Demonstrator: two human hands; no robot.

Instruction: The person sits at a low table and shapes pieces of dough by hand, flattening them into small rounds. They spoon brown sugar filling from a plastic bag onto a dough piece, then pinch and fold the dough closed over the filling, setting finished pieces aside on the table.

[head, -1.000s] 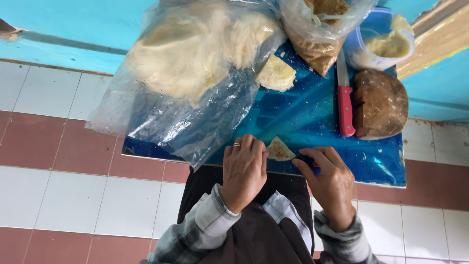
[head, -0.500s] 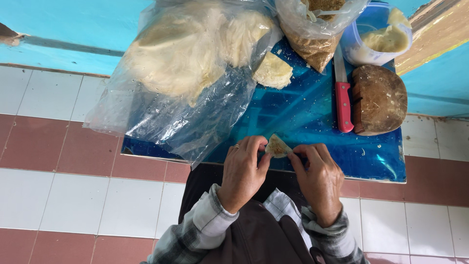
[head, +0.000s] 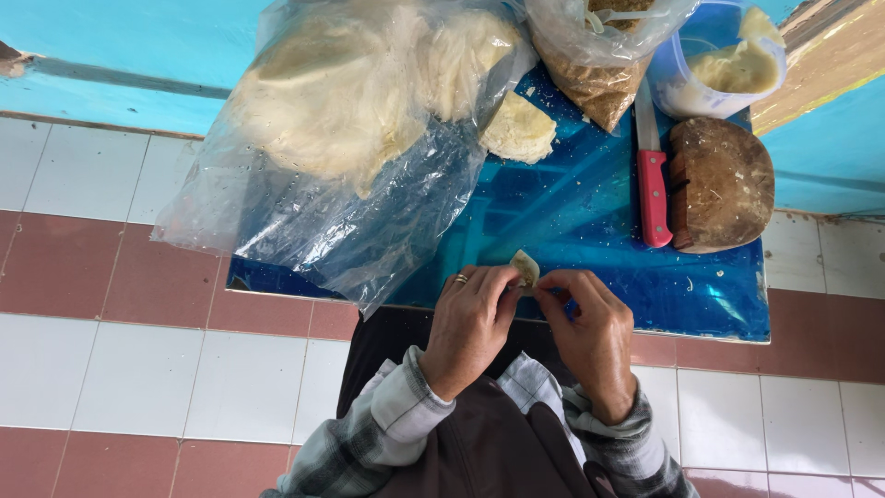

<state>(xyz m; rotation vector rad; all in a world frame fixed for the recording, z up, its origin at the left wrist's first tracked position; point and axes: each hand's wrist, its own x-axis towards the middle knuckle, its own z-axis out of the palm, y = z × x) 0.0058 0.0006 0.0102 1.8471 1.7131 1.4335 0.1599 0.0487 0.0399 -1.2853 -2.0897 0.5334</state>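
Far left of frame: tiled floor (head: 111, 304), white and reddish-brown rows, open room on that side. Upper left to centre: big clear plastic bag (head: 359, 157) of pale thin wrapper sheets, slumped on the blue table (head: 590, 212), its lower corner hanging past the table's near edge, just left of the left hand.

Left hand (head: 472, 325), lower centre: palm down, wrist bent up from a plaid sleeve (head: 396, 420), ring on one finger, fingertips pinched on the left side of a small folded dough wrapper (head: 525, 268). Right hand (head: 593, 334) mirrors it: fingers curled in, thumb and forefinger nipping the wrapper's right side. Both grips narrow, closed on the wrapper. Wrapper sits at centre frame, right over the table's near edge, held up between both hands.

Above the hands: loose stack of wrappers (head: 519, 129) on the table, half under the bag. Bare blue surface between that stack and the hands.

Right of centre: second bag of brown filling (head: 599, 74) at top, red-handled knife (head: 653, 180) lying lengthwise, touching or just beside a round brown wooden block (head: 724, 184). Upper right: clear tub of pale paste (head: 728, 69). Table's right edge near lower right, tiles beyond.
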